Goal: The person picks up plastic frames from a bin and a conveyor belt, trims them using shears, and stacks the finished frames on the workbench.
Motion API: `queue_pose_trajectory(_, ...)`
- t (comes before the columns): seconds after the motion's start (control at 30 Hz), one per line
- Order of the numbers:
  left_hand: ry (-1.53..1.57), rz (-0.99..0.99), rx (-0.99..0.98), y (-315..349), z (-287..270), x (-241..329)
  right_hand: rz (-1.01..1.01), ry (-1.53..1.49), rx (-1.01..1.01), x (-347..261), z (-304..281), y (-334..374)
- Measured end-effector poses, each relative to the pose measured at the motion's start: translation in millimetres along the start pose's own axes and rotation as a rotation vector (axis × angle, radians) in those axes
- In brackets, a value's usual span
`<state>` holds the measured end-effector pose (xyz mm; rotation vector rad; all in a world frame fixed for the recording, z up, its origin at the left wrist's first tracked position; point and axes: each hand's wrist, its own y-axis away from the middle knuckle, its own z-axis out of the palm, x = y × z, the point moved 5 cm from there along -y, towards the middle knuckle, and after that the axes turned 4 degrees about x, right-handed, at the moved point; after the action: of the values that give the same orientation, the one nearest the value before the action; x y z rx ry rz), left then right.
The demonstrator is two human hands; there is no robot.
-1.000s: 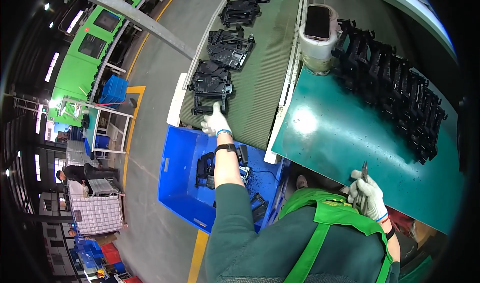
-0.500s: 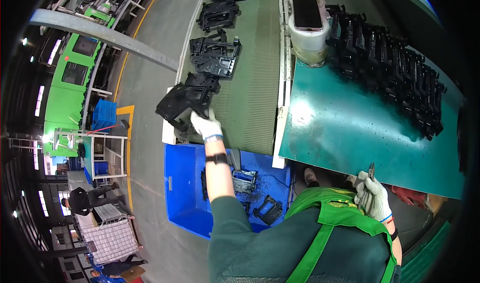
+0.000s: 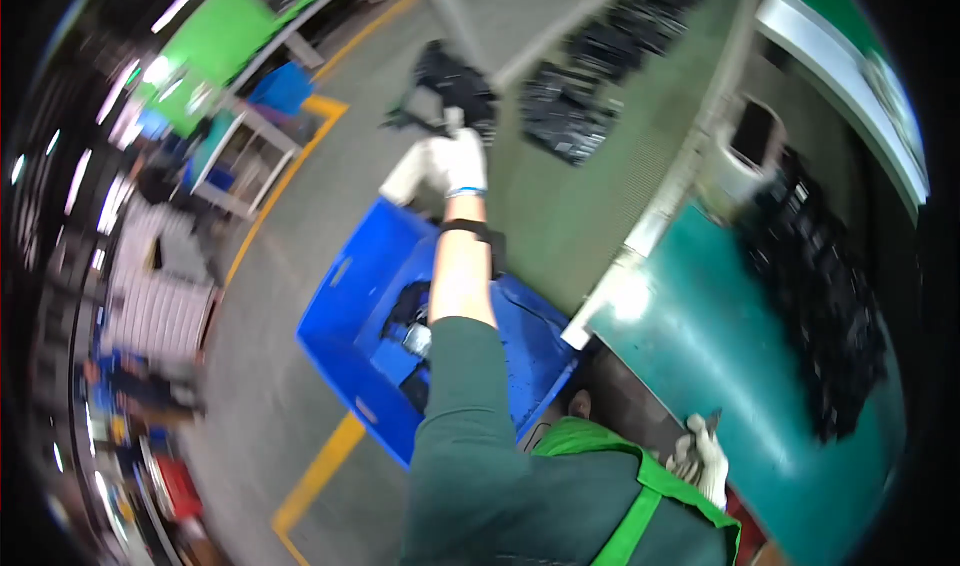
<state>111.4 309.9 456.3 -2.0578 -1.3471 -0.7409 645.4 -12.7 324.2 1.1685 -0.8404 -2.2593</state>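
Observation:
My left hand, in a white glove, is closed on a black plastic frame part. It holds the part up by its near edge, over the left edge of the conveyor belt; motion blurs the part. Further along the belt lie more black plastic parts. My right hand, also gloved, is closed around a pair of pliers beside the green table's near edge. The pliers' jaws point up, and their handles are mostly hidden by the fingers.
A blue bin with several black pieces stands below the belt's near end. On the green table lies a long row of black parts. A phone rests on a white roll between belt and table.
The view has turned, so the scene appears tilted. My left hand has lifted the black part away from the other parts on the belt. My right hand still holds the pliers.

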Motion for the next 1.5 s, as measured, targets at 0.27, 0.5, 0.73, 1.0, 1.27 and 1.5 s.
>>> queue_pose_trajectory(0.27,0.996,-0.096,-0.388,156.5,-42.1,-108.8,-0.060,0.193,-0.039,-33.9,-15.9,-16.5)
queue_pose_trajectory(0.5,0.995,-0.491,-0.855,406.3,18.0,-185.9,-0.245,0.169,-0.126,-83.7,1.3,-31.9)
queue_pose_trajectory(0.73,0.765,-0.584,-1.202,478.1,-39.5,-147.1,-0.346,0.575,-0.066,-89.6,-99.6,-51.4)
queue_pose_trajectory(1.0,0.570,0.195,-1.280,435.8,-24.3,-147.6,-0.333,0.104,0.233,-90.4,-180.4,-10.1)
queue_pose_trajectory(1.27,-0.009,0.909,-1.234,376.2,8.9,-65.5,-0.377,0.143,0.361,-76.6,-135.7,18.2)
queue_pose_trajectory(1.5,-0.302,1.043,-0.927,358.1,30.5,-18.7,-0.486,0.047,0.372,-70.0,-141.4,18.1)
